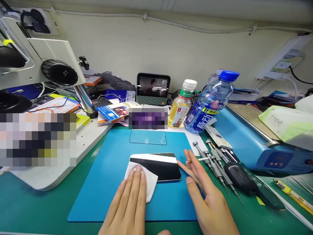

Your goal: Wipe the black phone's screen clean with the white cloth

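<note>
A black phone (168, 170) lies on a blue mat, a white band of glare or reflection along its far side. My left hand (130, 197) rests flat on a white cloth (152, 181), its fingers stretched out and pressing the cloth on the phone's left end. At the phone's right end is my right hand (206, 192), fingers extended, fingertips at or close to the edge. Between its fingers sits a thin white stick with an orange-brown end, seemingly a cigarette (204, 159). Behind the phone a clear glass panel with a dark border (148, 142) lies on the mat.
Screwdrivers (217, 169) and a black oval case (239, 178) lie right of the blue mat (97, 192). Two drink bottles (181, 107) and a small screen (153, 86) stand behind. A microscope stand (49, 179) is at left, a blue machine (254, 147) at right.
</note>
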`<action>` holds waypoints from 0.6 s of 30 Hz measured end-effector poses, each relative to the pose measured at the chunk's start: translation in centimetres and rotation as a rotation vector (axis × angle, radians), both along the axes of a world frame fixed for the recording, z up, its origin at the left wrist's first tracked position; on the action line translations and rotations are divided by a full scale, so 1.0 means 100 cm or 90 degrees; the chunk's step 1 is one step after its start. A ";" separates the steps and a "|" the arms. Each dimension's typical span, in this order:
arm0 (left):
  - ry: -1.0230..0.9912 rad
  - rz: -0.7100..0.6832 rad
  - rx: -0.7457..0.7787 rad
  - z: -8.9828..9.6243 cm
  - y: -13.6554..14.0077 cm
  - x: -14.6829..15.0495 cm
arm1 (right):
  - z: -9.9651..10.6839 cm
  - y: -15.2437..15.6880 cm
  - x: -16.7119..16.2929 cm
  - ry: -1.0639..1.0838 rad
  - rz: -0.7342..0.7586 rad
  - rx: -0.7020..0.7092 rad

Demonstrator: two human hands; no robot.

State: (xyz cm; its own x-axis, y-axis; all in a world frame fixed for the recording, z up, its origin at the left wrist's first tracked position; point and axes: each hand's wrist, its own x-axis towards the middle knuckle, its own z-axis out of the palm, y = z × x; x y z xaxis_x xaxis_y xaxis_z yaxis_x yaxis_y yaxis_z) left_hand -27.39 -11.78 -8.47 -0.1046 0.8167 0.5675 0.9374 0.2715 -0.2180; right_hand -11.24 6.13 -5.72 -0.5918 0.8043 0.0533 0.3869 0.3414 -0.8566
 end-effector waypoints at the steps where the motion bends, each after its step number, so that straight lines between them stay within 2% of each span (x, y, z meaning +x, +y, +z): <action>1: 0.003 -0.009 -0.003 0.000 -0.001 0.000 | 0.000 0.000 0.000 -0.004 0.002 0.004; 4: 0.000 -0.027 -0.018 0.008 0.009 -0.006 | 0.002 0.000 -0.002 -0.005 -0.001 0.011; 9: -0.095 0.058 -0.019 0.025 0.036 -0.010 | 0.004 -0.003 -0.003 0.010 -0.015 0.014; 12: -0.070 0.033 -0.020 0.019 0.033 -0.004 | 0.005 -0.004 -0.003 0.005 -0.001 -0.004; 15: -0.021 -0.024 -0.008 0.006 0.017 0.003 | 0.004 -0.002 -0.002 0.012 -0.001 -0.014; 18: -0.028 -0.023 0.006 0.002 0.005 0.006 | 0.002 0.000 -0.001 0.018 0.007 -0.016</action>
